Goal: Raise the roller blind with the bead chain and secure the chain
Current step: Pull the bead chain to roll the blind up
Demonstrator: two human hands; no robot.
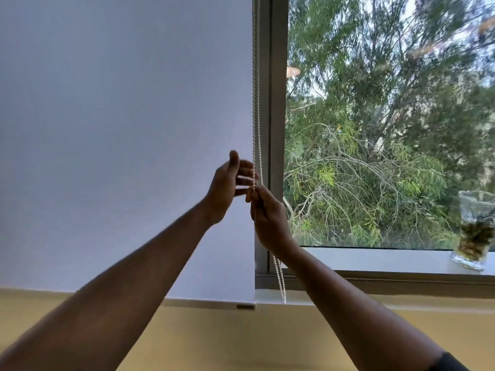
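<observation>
A white roller blind [126,129] covers the left window pane down to the sill, its bottom bar [209,303] level with the ledge. The white bead chain [256,103] hangs as a double strand along the blind's right edge, in front of the grey window frame. My right hand [267,218] is closed around the chain at mid height, and the chain's loop dangles below it to the sill [281,285]. Just left of the chain is my left hand [227,186], fingers spread and reaching toward the strands, holding nothing.
The grey window frame [276,129] stands upright right of the chain. Trees show through the uncovered right pane. A glass vase [474,231] with dried plants stands on the white sill at far right. A yellow wall [241,338] lies below the sill.
</observation>
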